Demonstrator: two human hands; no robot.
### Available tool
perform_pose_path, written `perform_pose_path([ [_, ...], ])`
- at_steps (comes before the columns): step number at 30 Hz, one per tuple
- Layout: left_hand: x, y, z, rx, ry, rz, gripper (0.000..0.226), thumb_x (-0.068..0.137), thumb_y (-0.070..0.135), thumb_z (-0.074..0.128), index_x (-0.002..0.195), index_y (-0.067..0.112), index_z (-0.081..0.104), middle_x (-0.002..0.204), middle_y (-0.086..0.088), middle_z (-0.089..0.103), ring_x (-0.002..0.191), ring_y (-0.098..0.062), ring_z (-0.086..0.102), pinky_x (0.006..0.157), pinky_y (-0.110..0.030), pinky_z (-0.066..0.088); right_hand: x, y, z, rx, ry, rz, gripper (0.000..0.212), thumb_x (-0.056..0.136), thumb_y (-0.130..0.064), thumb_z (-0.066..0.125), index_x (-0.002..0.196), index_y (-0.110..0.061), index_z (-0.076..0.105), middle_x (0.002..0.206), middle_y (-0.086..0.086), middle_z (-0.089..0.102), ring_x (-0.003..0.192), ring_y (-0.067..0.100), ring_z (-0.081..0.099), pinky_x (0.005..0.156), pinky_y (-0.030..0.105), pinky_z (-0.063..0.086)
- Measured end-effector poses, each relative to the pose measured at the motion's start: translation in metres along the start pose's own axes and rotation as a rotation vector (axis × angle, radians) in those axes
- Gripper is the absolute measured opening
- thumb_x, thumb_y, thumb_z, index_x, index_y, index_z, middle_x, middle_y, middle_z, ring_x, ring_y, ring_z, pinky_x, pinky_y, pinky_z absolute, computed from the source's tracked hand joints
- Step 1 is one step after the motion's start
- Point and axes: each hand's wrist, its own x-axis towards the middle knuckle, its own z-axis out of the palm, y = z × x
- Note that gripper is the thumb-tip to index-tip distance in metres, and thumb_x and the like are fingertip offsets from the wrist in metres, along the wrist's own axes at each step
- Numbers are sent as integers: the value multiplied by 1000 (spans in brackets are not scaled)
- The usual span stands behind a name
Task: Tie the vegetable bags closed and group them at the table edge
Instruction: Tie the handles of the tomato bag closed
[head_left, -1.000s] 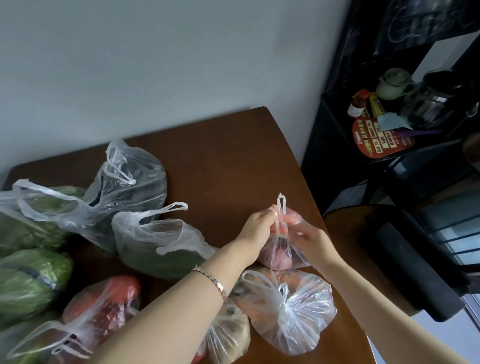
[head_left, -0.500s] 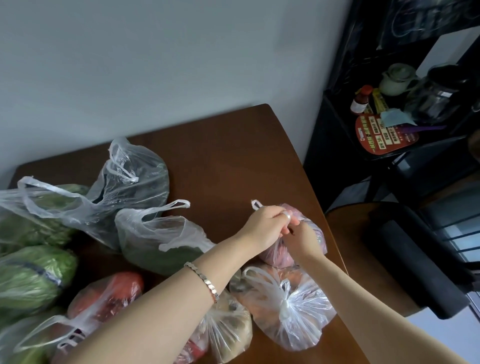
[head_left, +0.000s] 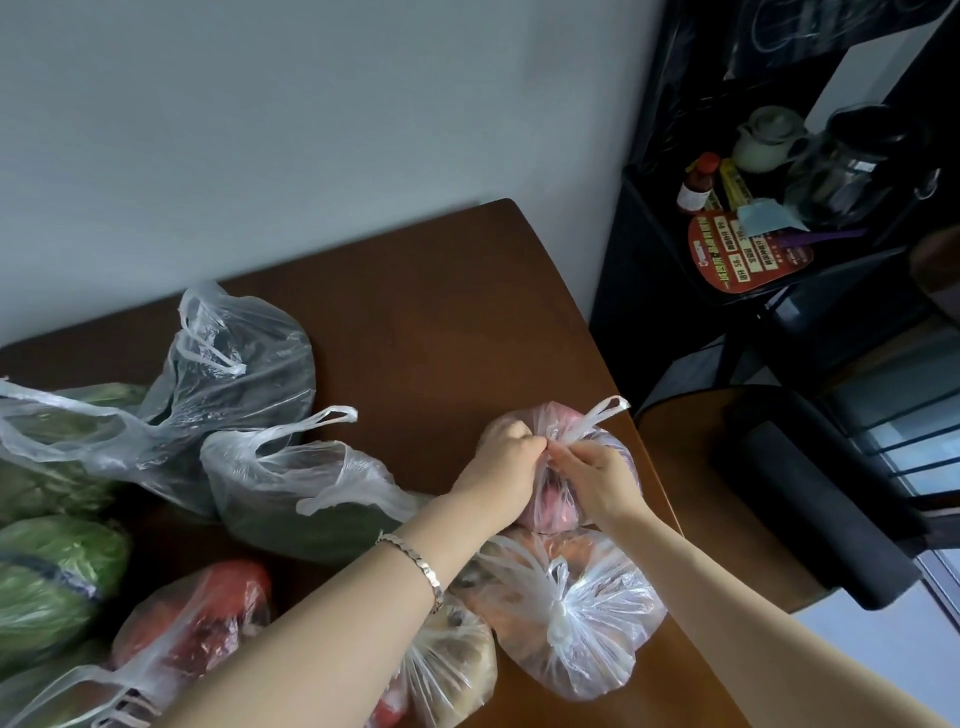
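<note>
A small clear bag of pinkish-red produce (head_left: 613, 447) sits near the right edge of the brown table (head_left: 415, 312). My left hand (head_left: 501, 467) and my right hand (head_left: 597, 480) meet on top of it, both pinching its handles; one handle loop (head_left: 597, 418) sticks up to the right. Just in front lies a knotted bag of orange produce (head_left: 566, 618), and beside it another tied bag (head_left: 452, 670). Open bags lie to the left: dark greens (head_left: 291, 493), a dark vegetable (head_left: 244, 374), leafy greens (head_left: 57, 447) and red produce (head_left: 192, 618).
The table's right edge runs close beside the bag under my hands. Beyond it stand a black chair (head_left: 810, 499) and a dark shelf (head_left: 753, 270) with a bottle, a teapot and a glass jar. A grey wall backs the table.
The bag's handles stood upright between my hands a second ago; now my hands are pressed together low on the bag and one loop points right. The view has shifted slightly.
</note>
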Motion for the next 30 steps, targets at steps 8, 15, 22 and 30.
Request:
perform_pose_path([
  [8,0,0,0,-387,60,-78,24,93,22,53,110,16,69,108,-6,70,99,-18,63,81,-22,46,2,7,0,32,184,30,41,90,-23,55,72,14,58,58,14,50,54,20,40,52,27,29],
  [15,7,-2,6,-313,102,-130,19,89,31,56,92,23,73,77,5,65,77,-18,58,65,-29,43,12,1,1,-60,257,30,14,81,-27,68,78,-16,61,57,-3,59,50,11,52,43,16,38],
  [22,18,-2,3,-507,18,-309,26,83,26,67,103,11,71,106,-8,69,98,-22,61,76,-25,42,-1,4,-3,-339,118,-161,29,83,-9,61,112,-12,62,84,-1,65,76,13,60,70,21,50],
  [30,11,-1,-1,-541,-5,-288,23,86,23,64,102,9,72,103,-11,70,88,-17,58,73,-23,40,-2,-3,2,-595,97,-218,27,89,-16,57,114,-7,64,116,12,55,102,25,57,84,30,49],
])
